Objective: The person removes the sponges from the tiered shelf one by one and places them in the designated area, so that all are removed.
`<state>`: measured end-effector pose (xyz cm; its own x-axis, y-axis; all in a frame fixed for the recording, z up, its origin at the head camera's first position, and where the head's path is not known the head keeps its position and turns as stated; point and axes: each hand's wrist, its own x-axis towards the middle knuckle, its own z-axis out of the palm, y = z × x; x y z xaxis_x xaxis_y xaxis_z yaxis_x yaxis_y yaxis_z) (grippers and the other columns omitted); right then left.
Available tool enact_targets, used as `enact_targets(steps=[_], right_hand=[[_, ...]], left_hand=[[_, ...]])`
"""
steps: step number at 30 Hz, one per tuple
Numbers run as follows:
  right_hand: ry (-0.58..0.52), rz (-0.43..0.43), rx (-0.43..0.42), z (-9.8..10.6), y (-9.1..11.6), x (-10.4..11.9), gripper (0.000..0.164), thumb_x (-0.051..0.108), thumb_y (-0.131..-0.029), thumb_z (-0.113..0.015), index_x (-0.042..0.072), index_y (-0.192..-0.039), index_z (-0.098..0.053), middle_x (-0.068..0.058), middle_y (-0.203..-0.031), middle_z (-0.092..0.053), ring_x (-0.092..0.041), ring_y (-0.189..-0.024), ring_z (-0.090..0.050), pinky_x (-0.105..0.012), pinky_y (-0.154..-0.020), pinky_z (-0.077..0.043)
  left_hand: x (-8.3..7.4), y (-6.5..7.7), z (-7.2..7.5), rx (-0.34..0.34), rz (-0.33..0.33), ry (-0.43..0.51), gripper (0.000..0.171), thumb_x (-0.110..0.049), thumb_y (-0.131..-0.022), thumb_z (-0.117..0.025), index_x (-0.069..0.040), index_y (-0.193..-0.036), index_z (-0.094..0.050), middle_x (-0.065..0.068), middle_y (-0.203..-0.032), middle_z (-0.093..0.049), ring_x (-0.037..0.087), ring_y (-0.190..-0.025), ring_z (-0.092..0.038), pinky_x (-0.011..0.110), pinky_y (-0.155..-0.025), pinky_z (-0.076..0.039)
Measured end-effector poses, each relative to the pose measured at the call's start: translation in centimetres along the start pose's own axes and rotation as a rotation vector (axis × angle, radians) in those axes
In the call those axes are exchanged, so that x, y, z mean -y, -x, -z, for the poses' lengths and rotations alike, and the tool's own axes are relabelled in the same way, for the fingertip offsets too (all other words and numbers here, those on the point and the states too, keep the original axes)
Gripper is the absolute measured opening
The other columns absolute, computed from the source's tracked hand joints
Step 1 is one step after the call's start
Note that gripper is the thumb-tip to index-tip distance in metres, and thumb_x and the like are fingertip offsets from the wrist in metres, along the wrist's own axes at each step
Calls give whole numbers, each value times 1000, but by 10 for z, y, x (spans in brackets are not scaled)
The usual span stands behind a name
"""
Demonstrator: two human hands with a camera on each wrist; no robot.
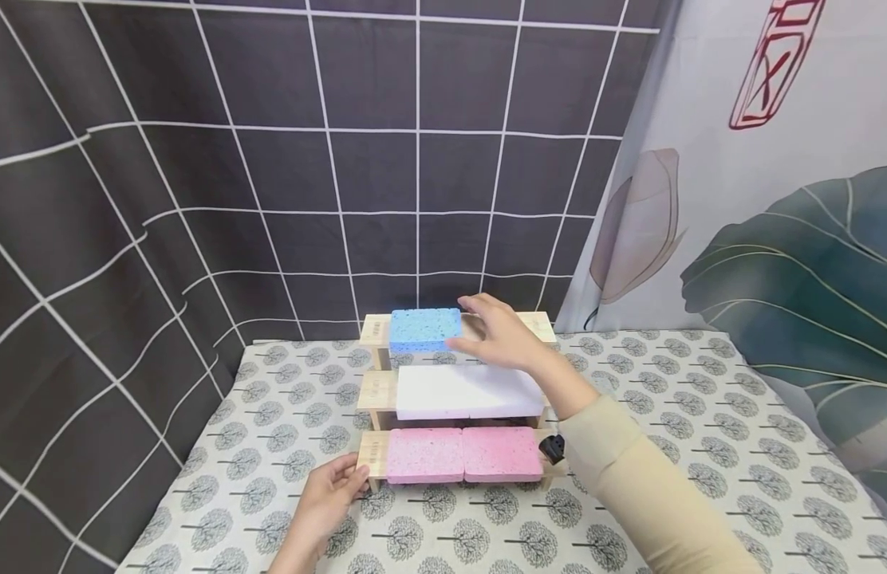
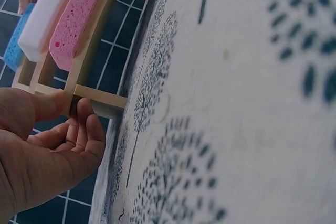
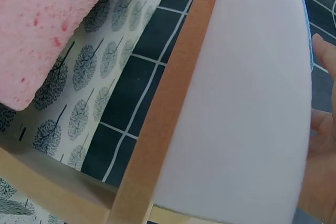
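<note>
A three-step wooden rack (image 1: 376, 391) stands on the table. On its top step lies a blue sponge (image 1: 425, 328), left of centre. My right hand (image 1: 506, 333) is at this sponge's right end, thumb by the front corner and fingers stretched toward the back corner. White sponge blocks (image 1: 468, 391) lie side by side on the middle step, and two pink sponges (image 1: 425, 456) on the lowest. My left hand (image 1: 327, 498) pinches the left end of the lowest step; in the left wrist view its thumb lies on top and its fingers (image 2: 94, 129) curl below.
A patterned cloth (image 1: 271, 462) with tree prints covers the table. Behind it hangs a dark curtain (image 1: 372, 171) with white grid lines; a pale curtain (image 1: 702, 119) with leaf prints hangs at right. A small black object (image 1: 553, 448) shows by my right sleeve (image 1: 630, 478).
</note>
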<state>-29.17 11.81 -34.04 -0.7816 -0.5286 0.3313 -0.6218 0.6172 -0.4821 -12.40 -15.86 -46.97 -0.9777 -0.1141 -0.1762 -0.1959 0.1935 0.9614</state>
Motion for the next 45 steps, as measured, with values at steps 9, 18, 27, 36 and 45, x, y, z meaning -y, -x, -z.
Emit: enact_targets(steps=[9,18,27,36,45], right_hand=[[57,-1,28,-5,-8,6,82,43,-85,-80,-9,-142,-49,-21,-137,-56,-38,-130,-51,-49,-113,-41],[95,36,33,-11,-11,8,82,40,-85,-81,-11,-141,-49,-22,-136,-57,-32,-117,-57,-46,-106,-47],[58,23,4,-13,-9,6,77,38,-87,-80,-9,-140,-52,-19,-134,-59,-32,-120,-58,-45,-105,-48],[16,29,-61,-8,0,1,75,38,-85,-82,-7,-138,-55,-17,-133,-60,-33,-121,-57,-47,-105,-48],[15,26,-86,2,10,0,72,37,-85,-82,-5,-137,-57,-18,-133,-60,-36,-125,-56,-51,-109,-45]], left_hand=[[2,-1,0,2,-5,1,42,-5,-99,-60,20,-131,-50,15,-103,-67,20,-90,-64,27,-79,-59],[3,-2,-1,5,-1,0,42,-5,-100,-60,20,-131,-50,15,-105,-67,19,-90,-64,26,-79,-59],[2,-3,-1,-2,-4,-14,43,-6,-99,-61,21,-131,-49,15,-102,-67,19,-90,-64,26,-79,-59],[3,-2,-1,-1,0,-11,44,-6,-100,-60,21,-132,-48,16,-105,-67,19,-90,-64,26,-79,-59],[4,-2,-1,-4,-5,-13,44,-6,-99,-61,21,-132,-48,17,-106,-68,20,-90,-64,27,-80,-59]])
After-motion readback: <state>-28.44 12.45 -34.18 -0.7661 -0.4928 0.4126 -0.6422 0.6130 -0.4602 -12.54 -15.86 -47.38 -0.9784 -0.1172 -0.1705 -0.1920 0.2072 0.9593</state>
